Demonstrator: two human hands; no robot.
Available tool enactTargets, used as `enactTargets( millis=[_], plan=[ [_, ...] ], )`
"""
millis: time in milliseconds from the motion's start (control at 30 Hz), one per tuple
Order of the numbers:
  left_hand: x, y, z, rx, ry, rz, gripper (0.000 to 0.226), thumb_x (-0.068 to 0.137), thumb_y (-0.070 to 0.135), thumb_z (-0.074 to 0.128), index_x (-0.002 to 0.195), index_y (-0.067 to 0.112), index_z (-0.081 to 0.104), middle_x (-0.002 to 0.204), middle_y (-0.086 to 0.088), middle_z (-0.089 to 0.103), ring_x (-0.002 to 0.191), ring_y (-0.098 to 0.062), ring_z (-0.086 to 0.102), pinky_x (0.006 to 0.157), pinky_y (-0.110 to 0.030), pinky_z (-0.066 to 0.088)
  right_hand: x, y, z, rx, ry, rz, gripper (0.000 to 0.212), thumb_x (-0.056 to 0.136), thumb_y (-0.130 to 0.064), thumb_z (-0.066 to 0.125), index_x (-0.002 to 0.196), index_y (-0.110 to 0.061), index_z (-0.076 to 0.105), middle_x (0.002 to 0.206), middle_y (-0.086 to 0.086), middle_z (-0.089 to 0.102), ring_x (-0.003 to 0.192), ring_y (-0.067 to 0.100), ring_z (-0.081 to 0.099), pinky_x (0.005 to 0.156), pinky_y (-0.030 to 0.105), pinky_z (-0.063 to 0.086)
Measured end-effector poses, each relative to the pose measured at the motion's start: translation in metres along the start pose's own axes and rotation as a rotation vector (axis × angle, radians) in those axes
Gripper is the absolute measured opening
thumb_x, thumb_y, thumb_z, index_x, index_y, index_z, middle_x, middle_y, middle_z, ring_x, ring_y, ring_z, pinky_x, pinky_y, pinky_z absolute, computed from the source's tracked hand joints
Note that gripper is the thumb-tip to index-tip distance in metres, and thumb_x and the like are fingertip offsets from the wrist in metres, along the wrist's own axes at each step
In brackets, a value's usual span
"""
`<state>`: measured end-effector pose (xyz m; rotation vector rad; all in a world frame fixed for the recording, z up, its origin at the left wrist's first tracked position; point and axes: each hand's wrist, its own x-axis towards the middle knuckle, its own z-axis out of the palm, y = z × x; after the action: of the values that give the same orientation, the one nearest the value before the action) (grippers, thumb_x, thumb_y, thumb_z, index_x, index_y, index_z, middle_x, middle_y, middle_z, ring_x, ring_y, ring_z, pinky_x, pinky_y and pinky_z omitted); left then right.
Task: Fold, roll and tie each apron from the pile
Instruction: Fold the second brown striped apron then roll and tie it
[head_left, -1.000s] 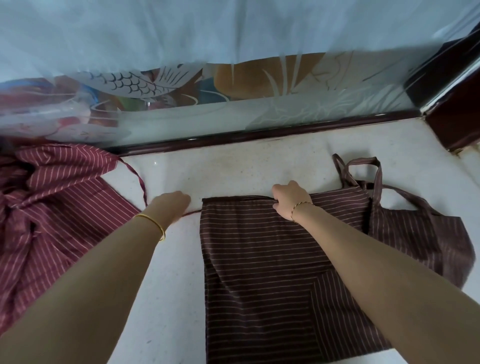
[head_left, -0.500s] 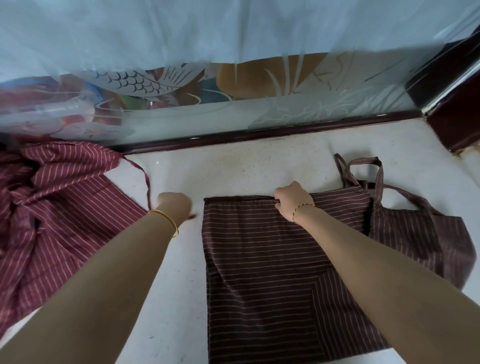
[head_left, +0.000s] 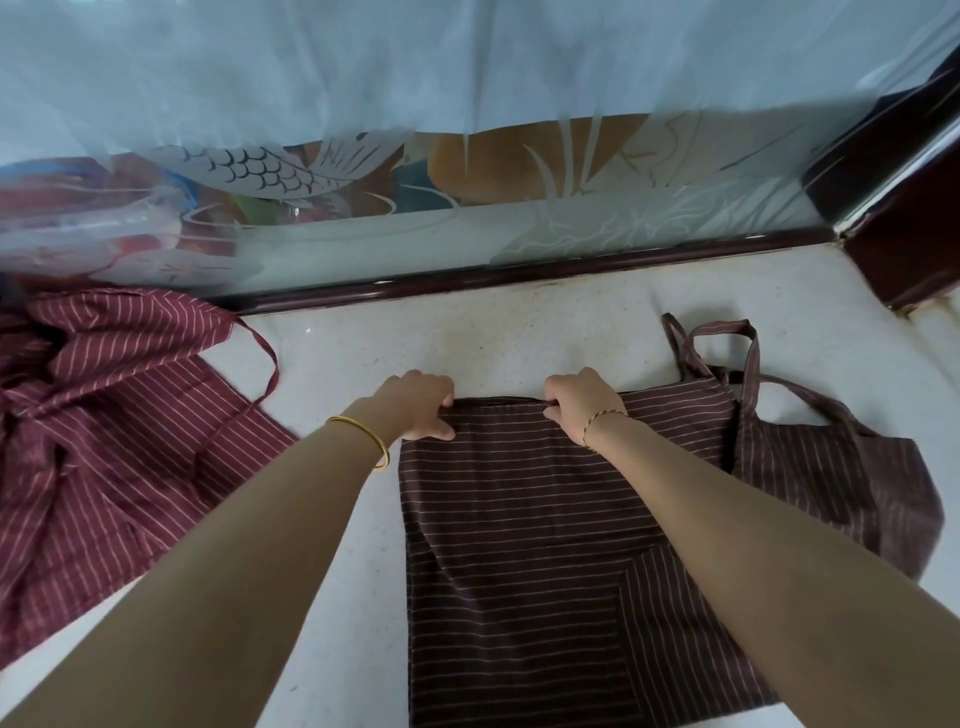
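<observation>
Pale speckled surface (head_left: 519, 332) carries our folded dark striped apron (head_left: 519, 545) at lower centre; left hand (head_left: 415, 405) and right hand (head_left: 579, 402) pinch its far edge, probably to begin rolling.

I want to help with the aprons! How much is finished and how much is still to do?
Done: the dark striped apron lies folded flat on the white counter. In hand: the left hand and right hand both grip its far edge, probably to start rolling. Left: rolling it, tying it with its straps, then the red striped pile. No finished roll is in view.
</observation>
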<state>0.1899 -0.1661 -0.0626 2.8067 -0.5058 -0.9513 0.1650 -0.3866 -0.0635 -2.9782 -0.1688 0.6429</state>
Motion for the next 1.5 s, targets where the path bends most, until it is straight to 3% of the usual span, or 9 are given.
enactTargets(
  millis=[267, 400, 567, 733, 833, 933, 1200, 1400, 1500],
  plan=[
    [-0.002, -0.013, -0.001, 0.179, -0.168, -0.208, 0.023, 0.098, 0.017, 0.046, 0.117, 0.01, 0.057, 0.102, -0.005, 0.061, 0.094, -0.023, 0.061, 0.086, -0.031, 0.05, 0.0, -0.008, 0.001, 0.007, -0.026, 0.006, 0.025, 0.097, -0.032, 0.05, 0.101, -0.008, 0.056, 0.092, 0.006, 0.059, 0.078, 0.018, 0.052, 0.073, 0.028, 0.049],
    [-0.01, 0.017, -0.01, 0.431, -0.14, -0.431, 0.021, 0.093, 0.015, 0.051, 0.111, 0.014, 0.062, 0.099, 0.001, 0.058, 0.089, -0.017, 0.058, 0.083, -0.025, 0.048, -0.02, -0.008, 0.0, 0.227, 0.095, -0.095, 0.027, 0.093, -0.023, 0.056, 0.117, -0.01, 0.051, 0.11, 0.006, 0.057, 0.1, 0.022, 0.056, 0.088, 0.032, 0.051],
    [-0.002, 0.105, -0.007, 0.354, 0.276, -0.018, 0.03, 0.087, 0.006, 0.056, 0.117, 0.008, 0.051, 0.113, -0.01, 0.049, 0.1, -0.025, 0.053, 0.082, -0.035, 0.047, -0.073, 0.053, -0.012, 0.243, 0.408, 0.108, 0.028, 0.09, -0.002, 0.052, 0.117, -0.01, 0.054, 0.117, 0.005, 0.054, 0.108, 0.022, 0.052, 0.087, 0.033, 0.05],
    [0.01, 0.207, 0.025, 0.147, 0.114, 0.313, 0.028, 0.092, 0.003, 0.048, 0.119, 0.006, 0.045, 0.121, -0.014, 0.037, 0.103, -0.033, 0.052, 0.086, -0.044, 0.049, -0.131, 0.145, 0.01, 0.104, 0.163, 0.466, 0.05, 0.087, -0.009, 0.053, 0.134, -0.014, 0.038, 0.137, 0.008, 0.04, 0.121, 0.031, 0.042, 0.089, 0.041, 0.046],
    [0.018, 0.238, 0.042, 0.182, 0.076, 0.317, 0.043, 0.089, 0.004, 0.056, 0.128, 0.007, 0.038, 0.134, -0.016, 0.027, 0.107, -0.034, 0.051, 0.087, -0.045, 0.049, -0.146, 0.188, 0.023, 0.209, 0.03, 0.489, 0.075, 0.089, -0.018, 0.055, 0.149, -0.021, 0.011, 0.158, -0.001, 0.008, 0.129, 0.032, 0.041, 0.092, 0.042, 0.046],
    [0.024, 0.258, 0.047, 0.232, 0.037, 0.284, 0.057, 0.088, 0.008, 0.06, 0.137, 0.009, 0.03, 0.145, -0.018, 0.015, 0.117, -0.037, 0.046, 0.093, -0.046, 0.047, -0.145, 0.213, 0.027, 0.271, 0.008, 0.411, 0.075, 0.095, -0.032, 0.049, 0.151, -0.026, 0.001, 0.159, -0.003, 0.005, 0.126, 0.029, 0.048, 0.09, 0.042, 0.049],
    [0.032, 0.301, 0.057, 0.305, -0.018, 0.211, 0.068, 0.089, 0.027, 0.062, 0.144, 0.022, 0.023, 0.145, -0.014, 0.015, 0.125, -0.035, 0.037, 0.097, -0.047, 0.046, -0.136, 0.227, 0.033, 0.227, -0.088, 0.342, 0.063, 0.093, -0.036, 0.055, 0.144, -0.023, 0.02, 0.133, 0.014, 0.039, 0.108, 0.034, 0.055, 0.08, 0.042, 0.049],
    [0.035, 0.319, 0.061, 0.3, -0.022, 0.201, 0.072, 0.093, 0.032, 0.056, 0.149, 0.029, 0.011, 0.142, -0.013, 0.02, 0.127, -0.035, 0.034, 0.101, -0.046, 0.042, -0.143, 0.235, 0.027, 0.373, 0.009, 0.286, 0.023, 0.094, -0.026, 0.05, 0.113, -0.014, 0.057, 0.112, 0.007, 0.051, 0.094, 0.03, 0.059, 0.077, 0.037, 0.051],
    [0.035, 0.322, 0.065, 0.297, -0.029, 0.134, 0.078, 0.092, 0.022, 0.057, 0.15, 0.022, 0.005, 0.144, -0.013, 0.02, 0.13, -0.035, 0.031, 0.103, -0.046, 0.04, -0.161, 0.248, 0.007, 0.673, 0.075, 0.351, 0.012, 0.087, -0.026, 0.052, 0.081, -0.015, 0.054, 0.077, 0.005, 0.059, 0.068, 0.026, 0.062, 0.07, 0.041, 0.056]
  ],
)
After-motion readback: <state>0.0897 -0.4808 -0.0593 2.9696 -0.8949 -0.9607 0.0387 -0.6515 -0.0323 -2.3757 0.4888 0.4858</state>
